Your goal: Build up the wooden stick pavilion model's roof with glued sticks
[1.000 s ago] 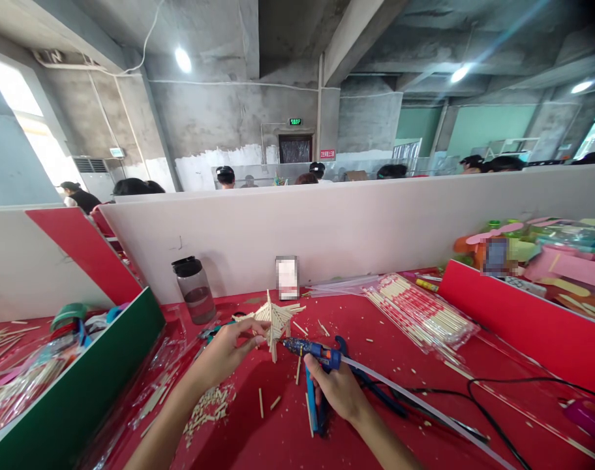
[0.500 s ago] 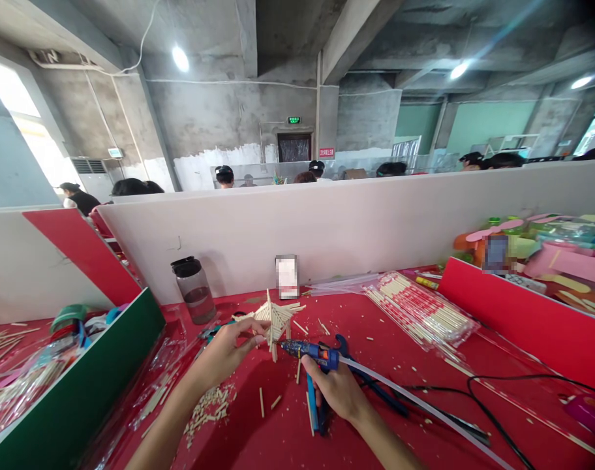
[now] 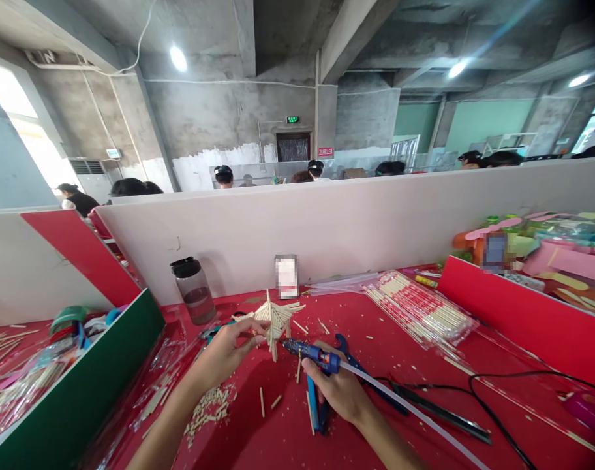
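Concrete hall, bare ceiling with lamps; other people's heads show above a long white partition (image 3: 327, 222) across mid-frame.

Bench: red table (image 3: 400, 365), with a green divider (image 3: 82, 391) at lower left and a red divider (image 3: 522, 320) at right.

On the table, right of centre: a clear pack of sticks (image 3: 419, 313), lying flat and full. A black cable (image 3: 498, 391) runs out toward lower right. A dark-lidded bottle (image 3: 194, 290) stands left of centre against the partition.

Stick model (image 3: 273, 316): centre of frame, on the table just beyond both hands. It is pale wood, many sticks laid side by side into a sloped, fan-like panel. One thin post rises above it and one points down below.

Glue gun (image 3: 312, 356): blue, with a clear glue stick (image 3: 405, 408) trailing from its back toward lower right. The nozzle is at the model's lower post; whether it touches cannot be told.

Left hand (image 3: 224, 352): fingertips pinched on the model's left edge, steadying it. Right hand (image 3: 339, 391): fingers wrapped tight round the gun's grip.

Progress, judged: the panel is already joined and holds its shape. Gluing is under way at the lower post. Loose sticks (image 3: 261, 401) and a heap of offcuts (image 3: 209, 405) lie unused at lower centre, so the build looks partial.
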`<state>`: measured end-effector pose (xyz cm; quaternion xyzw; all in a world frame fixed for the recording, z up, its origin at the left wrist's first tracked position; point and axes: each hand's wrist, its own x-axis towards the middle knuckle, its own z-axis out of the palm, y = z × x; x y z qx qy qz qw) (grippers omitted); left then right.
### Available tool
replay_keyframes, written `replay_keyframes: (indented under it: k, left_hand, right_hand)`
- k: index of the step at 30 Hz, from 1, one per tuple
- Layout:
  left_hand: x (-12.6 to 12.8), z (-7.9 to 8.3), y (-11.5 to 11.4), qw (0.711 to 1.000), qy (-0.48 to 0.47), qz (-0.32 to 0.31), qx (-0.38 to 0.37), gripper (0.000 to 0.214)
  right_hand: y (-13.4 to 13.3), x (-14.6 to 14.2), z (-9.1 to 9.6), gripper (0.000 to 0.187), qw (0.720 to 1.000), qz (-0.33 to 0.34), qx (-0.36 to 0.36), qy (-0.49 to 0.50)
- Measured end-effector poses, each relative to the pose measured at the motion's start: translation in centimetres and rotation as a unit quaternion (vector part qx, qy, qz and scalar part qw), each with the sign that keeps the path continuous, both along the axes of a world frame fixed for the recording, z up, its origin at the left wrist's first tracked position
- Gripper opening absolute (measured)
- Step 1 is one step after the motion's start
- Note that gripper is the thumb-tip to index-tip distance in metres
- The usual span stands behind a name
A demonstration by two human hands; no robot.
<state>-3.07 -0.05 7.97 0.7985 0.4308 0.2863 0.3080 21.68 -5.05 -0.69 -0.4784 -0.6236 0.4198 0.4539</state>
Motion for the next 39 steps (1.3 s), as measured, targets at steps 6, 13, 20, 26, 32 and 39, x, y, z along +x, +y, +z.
replay_keyframes:
  k: [6, 13, 20, 26, 32, 39]
  left_hand:
    - [-0.10, -0.23, 0.09, 1.000, 0.003, -0.002, 0.000, 0.023]
    - [-0.07, -0.13, 0.18, 1.000, 0.006, -0.004, 0.005, 0.021]
    - [-0.11, -0.21, 0.20, 1.000, 0.003, -0.007, -0.001, 0.022]
    - [-0.03, -0.12, 0.07, 1.000, 0.003, -0.002, 0.000, 0.021]
    - [0.03, -0.08, 0.08, 1.000, 0.010, -0.002, 0.000, 0.023]
    - [-0.13, -0.22, 0.14, 1.000, 0.007, -0.004, -0.001, 0.022]
  right_hand:
    - [-0.11, -0.26, 0.79, 0.040, 0.996, -0.022, 0.069, -0.049]
    - [-0.15, -0.08, 0.63, 0.039, 0.995, -0.050, 0.074, -0.054]
    - [-0.30, -0.13, 0.54, 0.041, 0.992, -0.052, 0.081, -0.076]
    - [-0.51, -0.07, 0.78, 0.041, 0.992, -0.071, 0.077, -0.071]
    - [-0.50, 0.24, 0.29, 0.039, 0.989, -0.096, 0.079, -0.084]
    - [-0.48, 0.09, 0.30, 0.039, 0.990, -0.085, 0.068, -0.090]
